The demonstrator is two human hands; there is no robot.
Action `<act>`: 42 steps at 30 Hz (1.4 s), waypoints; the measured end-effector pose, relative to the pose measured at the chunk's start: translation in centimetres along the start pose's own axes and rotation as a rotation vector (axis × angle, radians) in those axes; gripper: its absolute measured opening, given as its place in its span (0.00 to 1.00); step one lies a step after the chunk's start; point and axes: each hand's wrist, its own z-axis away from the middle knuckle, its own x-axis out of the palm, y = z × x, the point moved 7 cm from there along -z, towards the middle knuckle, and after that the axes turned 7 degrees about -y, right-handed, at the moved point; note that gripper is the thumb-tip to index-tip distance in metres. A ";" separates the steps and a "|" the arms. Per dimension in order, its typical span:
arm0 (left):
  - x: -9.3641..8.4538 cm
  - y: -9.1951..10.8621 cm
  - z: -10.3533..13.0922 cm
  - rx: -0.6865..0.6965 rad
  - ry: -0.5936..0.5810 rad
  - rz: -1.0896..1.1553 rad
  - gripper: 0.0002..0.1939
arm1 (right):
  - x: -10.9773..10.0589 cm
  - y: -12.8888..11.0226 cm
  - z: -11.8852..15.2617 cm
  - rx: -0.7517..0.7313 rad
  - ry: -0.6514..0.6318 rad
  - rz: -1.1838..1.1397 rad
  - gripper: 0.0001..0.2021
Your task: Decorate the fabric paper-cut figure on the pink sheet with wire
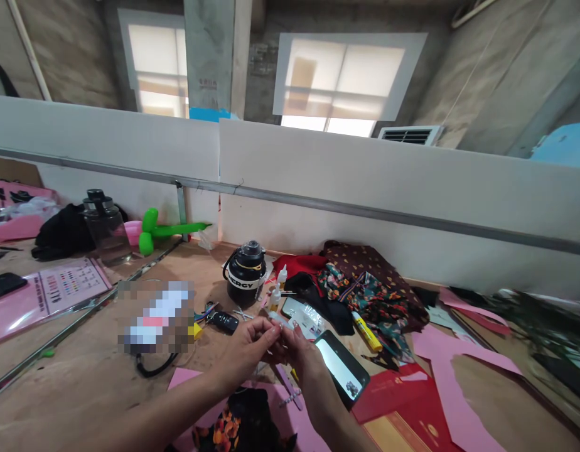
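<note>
My left hand [253, 339] and right hand [303, 351] meet above the table [83, 395], fingertips drawn in narrow against each other; I cannot tell what, if anything, they pinch. On the near side, a black cloth piece [250, 417] printed with orange flowers lies crumpled, uneven at its edges, on a pink sheet [309, 433]. Just beyond my fingertips stand small translucent bottles [274, 300] with pale pointed tips. A phone [345, 370], its screen bright and its border dark, lies right of my right hand.
</note>
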 end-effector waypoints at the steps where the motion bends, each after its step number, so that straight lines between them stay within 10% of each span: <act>1: 0.0 0.0 0.0 0.003 0.005 0.002 0.24 | 0.1 0.0 0.0 0.003 0.004 0.016 0.24; 10: 0.7 0.4 0.3 -0.034 -0.024 0.088 0.23 | 0.5 -1.0 0.6 -0.009 0.039 0.174 0.21; 22: 0.4 -0.4 0.0 -0.030 -0.078 0.139 0.21 | 0.1 0.5 0.0 0.145 0.010 -0.163 0.27; 35: 0.6 -1.4 0.1 -0.183 -0.217 0.212 0.27 | -0.5 -1.7 0.2 -0.028 0.053 0.277 0.14; 42: 0.5 -1.8 0.3 -0.271 -0.198 0.214 0.28 | -0.2 -0.4 0.1 0.050 -0.018 0.048 0.15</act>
